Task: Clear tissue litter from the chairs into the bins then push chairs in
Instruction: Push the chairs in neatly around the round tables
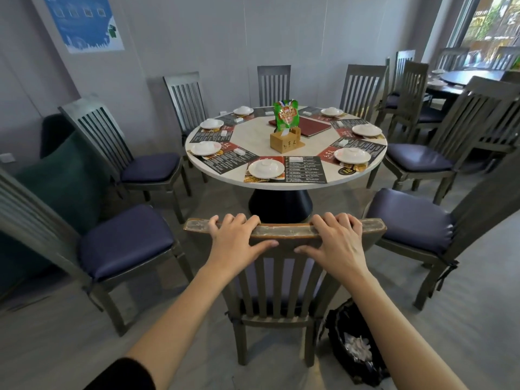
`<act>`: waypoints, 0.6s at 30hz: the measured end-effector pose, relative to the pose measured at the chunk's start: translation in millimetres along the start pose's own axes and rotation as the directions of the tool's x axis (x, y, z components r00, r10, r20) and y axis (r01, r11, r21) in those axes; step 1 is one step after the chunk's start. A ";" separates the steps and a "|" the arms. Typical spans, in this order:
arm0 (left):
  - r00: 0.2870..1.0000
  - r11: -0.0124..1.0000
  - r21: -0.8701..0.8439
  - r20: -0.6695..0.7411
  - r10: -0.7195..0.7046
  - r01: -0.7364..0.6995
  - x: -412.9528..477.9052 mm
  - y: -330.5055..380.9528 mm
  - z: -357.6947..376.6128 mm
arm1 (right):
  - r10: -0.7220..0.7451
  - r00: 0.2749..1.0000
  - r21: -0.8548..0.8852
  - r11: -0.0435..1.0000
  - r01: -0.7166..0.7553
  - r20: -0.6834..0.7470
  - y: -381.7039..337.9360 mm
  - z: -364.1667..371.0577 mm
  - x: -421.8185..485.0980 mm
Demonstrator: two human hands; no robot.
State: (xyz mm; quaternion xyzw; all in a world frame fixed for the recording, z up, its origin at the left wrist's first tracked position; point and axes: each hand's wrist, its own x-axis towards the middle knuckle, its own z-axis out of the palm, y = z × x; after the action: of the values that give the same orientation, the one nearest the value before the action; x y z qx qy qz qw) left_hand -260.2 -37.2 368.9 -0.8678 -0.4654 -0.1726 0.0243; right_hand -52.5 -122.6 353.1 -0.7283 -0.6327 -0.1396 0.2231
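A grey slatted chair stands right in front of me, its back toward me, apart from the round table. My left hand grips the left part of its top rail, fingers curled over the far edge and thumb on the near face. My right hand grips the right part of the rail the same way. A black-lined bin holding white tissue pieces stands on the floor at the chair's right rear leg. No tissue shows on the chair seats in view.
Chairs with dark blue cushions stand pulled out at the left and right, with more around the table's far side. The table carries plates, menus, a wooden holder and a green packet. A second table stands far right.
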 end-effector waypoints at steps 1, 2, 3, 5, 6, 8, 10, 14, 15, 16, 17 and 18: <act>1.000 1.000 0.002 0.001 0.003 -0.003 6.1 -0.8 1.4 | 0.003 1.000 0.006 1.000 -0.003 0.015 1.9 1.2 5.3; 1.000 1.000 0.001 0.004 0.004 -0.004 11.7 -2.1 2.8 | 0.005 1.000 0.008 1.000 -0.005 0.025 3.5 2.8 10.2; 1.000 1.000 -0.002 0.008 0.006 -0.006 17.2 -4.1 4.2 | 0.005 1.000 0.002 1.000 -0.005 0.029 4.4 4.8 14.7; 1.000 1.000 -0.007 0.021 0.012 -0.012 27.7 -8.9 7.0 | 0.007 0.999 -0.012 1.000 -0.006 0.034 5.5 9.9 23.3; 0.999 1.000 -0.004 0.030 0.014 -0.014 32.4 -10.8 7.5 | 0.007 0.999 -0.013 1.000 -0.007 0.035 5.8 12.5 27.6; 0.999 1.000 0.000 0.052 0.013 -0.013 42.4 -14.1 8.3 | 0.013 0.999 -0.016 1.000 -0.012 0.047 7.0 16.2 36.5; 0.997 1.000 -0.014 0.079 0.016 -0.015 52.9 -16.7 9.1 | 0.024 0.997 -0.028 0.999 -0.022 0.076 8.9 18.7 46.2; 0.992 0.999 -0.027 0.125 0.028 -0.025 70.4 -22.2 11.6 | 0.034 0.993 -0.032 0.999 -0.030 0.115 12.3 23.2 61.7; 0.991 0.999 -0.030 0.134 0.029 -0.025 73.9 -23.3 12.4 | 0.036 0.992 -0.034 0.999 -0.032 0.125 13.1 24.5 64.9; 0.989 0.999 -0.036 0.143 0.029 -0.024 77.3 -23.9 12.5 | 0.039 0.990 -0.034 0.999 -0.034 0.138 14.0 25.5 68.3; 0.988 0.999 -0.045 0.154 0.028 -0.022 80.9 -24.4 12.8 | 0.042 0.987 -0.031 0.999 -0.038 0.153 15.3 26.2 71.7; 0.986 0.999 -0.050 0.163 0.029 -0.021 84.4 -24.2 12.7 | 0.045 0.985 -0.028 0.999 -0.041 0.166 17.0 26.5 75.4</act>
State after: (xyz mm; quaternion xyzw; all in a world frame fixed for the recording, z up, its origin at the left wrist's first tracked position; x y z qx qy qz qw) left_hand -233.7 46.5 381.3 -0.8851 -0.4506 -0.1116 -0.0329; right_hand -25.7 -46.2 364.4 -0.7536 -0.6314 -0.0812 0.1638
